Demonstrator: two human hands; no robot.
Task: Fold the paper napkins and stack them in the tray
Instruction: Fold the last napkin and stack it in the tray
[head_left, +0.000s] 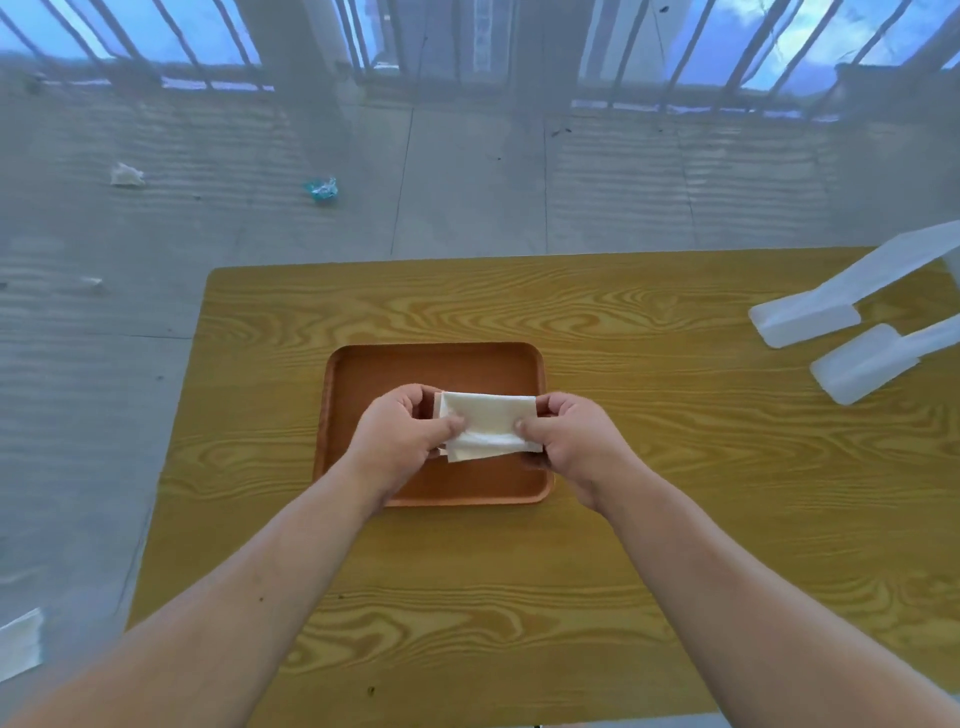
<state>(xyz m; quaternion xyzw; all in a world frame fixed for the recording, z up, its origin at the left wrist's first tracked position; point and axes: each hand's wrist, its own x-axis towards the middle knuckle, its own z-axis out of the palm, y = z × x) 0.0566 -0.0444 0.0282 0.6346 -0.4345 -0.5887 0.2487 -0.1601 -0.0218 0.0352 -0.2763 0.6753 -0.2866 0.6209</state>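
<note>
- Paper napkin (485, 423): white, folded down to a small rectangle, lower layers loose and uneven, held low over the near half of the tray (436, 364); cannot tell whether touching the tray floor or just above it
- Left hand (400, 436): thumb and curled fingers clamped on the napkin's left end
- Right hand (566, 441): thumb on top, fingers beneath, pinching the right end
- Tray: orange-brown, round-cornered, near the middle of the wood-grain table (649, 519); far half bare; thin pale edge visible at the napkin's upper left, possibly another folded one beneath, not clear enough to say
- Step in hand, by judgement: finishing or squaring the fold before setting down
- Risk of tearing: thin paper stretched between two pinches, likely to rip if pulled apart instead of eased together
- Risk of springing open: uneven lower layers, no sharp crease to be seen, so apt to unfold once both grips let go; worth pressing flat first
- Risk of a crooked stack: napkin slightly skewed to the tray's sides, likely to land askew unless turned square
- Risk of nudging the tray: both wrists close over its near rim, light tray easy to slide on a smooth top
- Elsewhere: white plastic piece (810, 317) at the table's right, well apart; crumpled scraps (126, 175) on the floor beyond; pale sheet (21, 644) off the table at lower left
</note>
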